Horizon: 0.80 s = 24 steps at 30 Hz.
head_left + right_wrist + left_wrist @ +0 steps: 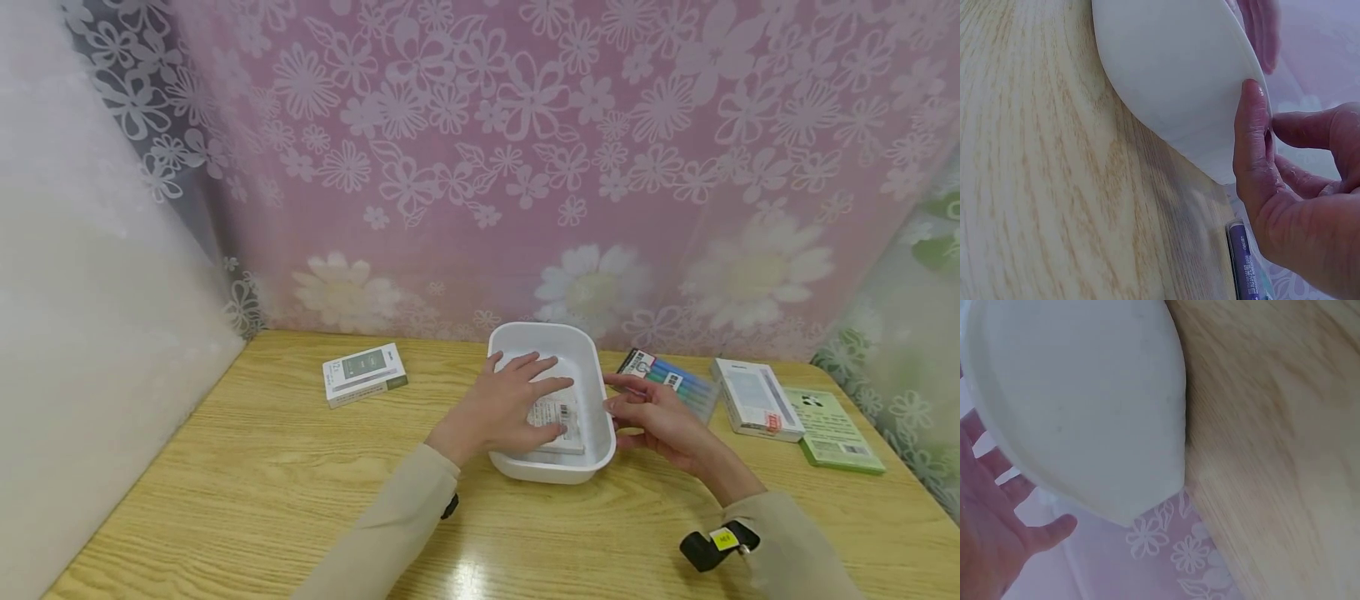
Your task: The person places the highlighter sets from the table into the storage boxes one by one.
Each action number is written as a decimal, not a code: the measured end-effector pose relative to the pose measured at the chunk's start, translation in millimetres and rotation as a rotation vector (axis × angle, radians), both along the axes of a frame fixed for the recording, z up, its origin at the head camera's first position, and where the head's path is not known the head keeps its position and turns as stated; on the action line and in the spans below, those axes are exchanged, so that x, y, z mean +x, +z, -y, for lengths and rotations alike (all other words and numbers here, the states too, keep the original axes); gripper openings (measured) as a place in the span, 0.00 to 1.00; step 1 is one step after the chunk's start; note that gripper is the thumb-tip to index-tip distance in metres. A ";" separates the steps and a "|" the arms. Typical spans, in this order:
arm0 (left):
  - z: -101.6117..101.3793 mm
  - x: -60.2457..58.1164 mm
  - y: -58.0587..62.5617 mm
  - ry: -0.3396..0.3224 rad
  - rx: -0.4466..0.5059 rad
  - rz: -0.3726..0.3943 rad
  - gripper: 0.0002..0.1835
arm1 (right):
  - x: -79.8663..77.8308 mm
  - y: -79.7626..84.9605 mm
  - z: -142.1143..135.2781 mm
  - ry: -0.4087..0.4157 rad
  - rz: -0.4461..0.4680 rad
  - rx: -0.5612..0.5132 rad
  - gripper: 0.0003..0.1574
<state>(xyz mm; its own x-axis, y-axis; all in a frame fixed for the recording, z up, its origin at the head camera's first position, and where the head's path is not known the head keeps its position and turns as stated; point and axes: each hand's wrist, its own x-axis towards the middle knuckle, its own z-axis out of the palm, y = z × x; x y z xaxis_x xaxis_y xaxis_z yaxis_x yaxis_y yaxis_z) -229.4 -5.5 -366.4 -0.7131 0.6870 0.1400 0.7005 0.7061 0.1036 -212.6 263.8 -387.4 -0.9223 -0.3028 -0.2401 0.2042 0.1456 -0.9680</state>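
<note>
A white plastic basin [547, 476] stands at the middle of the wooden table. Inside it lies a small white box with a barcode label [567, 435], partly covered by my left hand [512, 407]. That hand reaches over the basin with its fingers spread; whether it touches the box I cannot tell. In the left wrist view its fingers [1016, 489] show beyond the basin's rim. My right hand [667, 427] pinches the basin's right rim. The right wrist view has its fingers on both sides of the basin wall [1166, 75].
At the left lies a white and green box [365, 375]. To the basin's right are a clear pack of coloured markers [693, 390], a white box with a red sticker [756, 402] and a flat green pack [842, 433]. A flowered curtain [480, 167] hangs behind the table.
</note>
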 end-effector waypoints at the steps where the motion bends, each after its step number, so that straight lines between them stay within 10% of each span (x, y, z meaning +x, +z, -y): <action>1: 2.6 0.2 0.3 0.003 0.019 -0.008 0.33 | 0.0 0.1 -0.3 -0.001 0.000 0.002 0.45; 24: 75.3 2.1 -10.7 0.163 0.108 -0.127 0.42 | 0.7 2.2 3.0 -0.012 0.003 0.021 0.45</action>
<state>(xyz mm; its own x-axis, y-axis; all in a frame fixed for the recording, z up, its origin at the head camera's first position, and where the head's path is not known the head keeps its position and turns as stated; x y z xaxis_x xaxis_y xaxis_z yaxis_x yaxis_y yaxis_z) -227.3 -80.7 -377.1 -0.7855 0.5402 0.3021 0.5901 0.8007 0.1026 -211.9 260.8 -385.1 -0.9252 -0.2868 -0.2486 0.2085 0.1634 -0.9643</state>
